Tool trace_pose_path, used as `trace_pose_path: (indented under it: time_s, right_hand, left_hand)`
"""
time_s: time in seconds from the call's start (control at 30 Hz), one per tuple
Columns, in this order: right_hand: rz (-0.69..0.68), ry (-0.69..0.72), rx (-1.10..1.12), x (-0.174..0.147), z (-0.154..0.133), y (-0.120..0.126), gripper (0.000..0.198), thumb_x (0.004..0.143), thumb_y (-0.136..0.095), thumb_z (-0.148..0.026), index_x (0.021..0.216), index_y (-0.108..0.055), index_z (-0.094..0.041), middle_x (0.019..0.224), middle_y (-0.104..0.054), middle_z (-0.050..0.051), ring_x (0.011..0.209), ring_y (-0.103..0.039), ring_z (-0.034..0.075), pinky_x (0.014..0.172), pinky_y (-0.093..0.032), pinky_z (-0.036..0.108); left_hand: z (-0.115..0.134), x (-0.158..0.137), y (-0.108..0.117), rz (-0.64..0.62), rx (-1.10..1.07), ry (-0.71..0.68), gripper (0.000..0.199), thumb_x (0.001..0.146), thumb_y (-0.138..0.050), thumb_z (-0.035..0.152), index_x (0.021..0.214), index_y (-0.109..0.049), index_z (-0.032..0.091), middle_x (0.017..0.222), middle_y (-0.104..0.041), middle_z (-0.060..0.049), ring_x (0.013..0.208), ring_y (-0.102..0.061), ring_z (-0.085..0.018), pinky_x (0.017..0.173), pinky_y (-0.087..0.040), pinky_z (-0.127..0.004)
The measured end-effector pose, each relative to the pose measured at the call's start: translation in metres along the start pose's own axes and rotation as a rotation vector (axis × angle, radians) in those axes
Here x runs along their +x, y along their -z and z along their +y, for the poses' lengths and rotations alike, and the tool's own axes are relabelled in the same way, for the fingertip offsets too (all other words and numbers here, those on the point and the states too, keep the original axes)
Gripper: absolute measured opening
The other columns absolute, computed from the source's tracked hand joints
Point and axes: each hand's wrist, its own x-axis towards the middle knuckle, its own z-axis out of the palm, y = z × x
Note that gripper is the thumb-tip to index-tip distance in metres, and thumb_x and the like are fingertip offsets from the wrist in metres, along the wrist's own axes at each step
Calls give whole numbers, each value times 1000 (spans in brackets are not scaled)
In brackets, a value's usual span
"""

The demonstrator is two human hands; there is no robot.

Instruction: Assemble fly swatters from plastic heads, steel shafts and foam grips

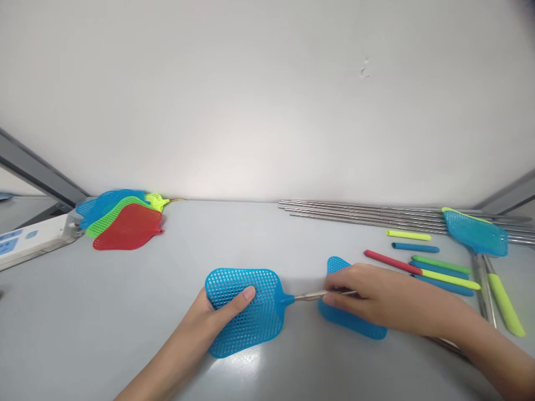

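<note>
Near the middle of the table, my left hand point(228, 312) grips a blue perforated fly swatter head point(261, 323), thumb on top and fingers behind it. A thin metal rod point(309, 296) meets the neck of this head on its right side. My right hand point(359, 292) pinches that rod between thumb and fingers. Beneath my right hand lies a second blue swatter head point(355, 324) on the table, partly covered by the hand. How deep the rod sits in the neck cannot be made out.
Red point(125, 228), green, blue and yellow swatter heads lie in a pile at the back left, beside a white power strip point(37, 239). Several metal rods point(355, 214) run along the wall. Coloured handle sleeves point(393, 260) and finished-looking swatters point(476, 231) are at the right.
</note>
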Motion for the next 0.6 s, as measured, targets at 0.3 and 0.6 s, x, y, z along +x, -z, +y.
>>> trace_pose_path:
  time_s: [0.3, 0.6]
  right_hand:
    - [36, 4, 26, -6, -2, 3, 34, 85, -30, -44, 80, -59, -25, 75, -57, -1, 68, -50, 12, 54, -31, 23]
    - [4, 62, 144, 0, -2, -4, 43, 83, -31, -49, 72, -60, -19, 68, -55, 0, 59, -46, 9, 50, -29, 21]
  left_hand:
    - [-3, 1, -1, -26, -8, -81, 38, 61, -66, 39, 90, -60, 16, 87, -70, -9, 79, -65, -26, 68, -53, -35]
    - [-13, 5, -1, 64, 4, -92, 38, 51, -73, 37, 81, -62, 17, 80, -71, -6, 75, -65, -25, 67, -53, -35]
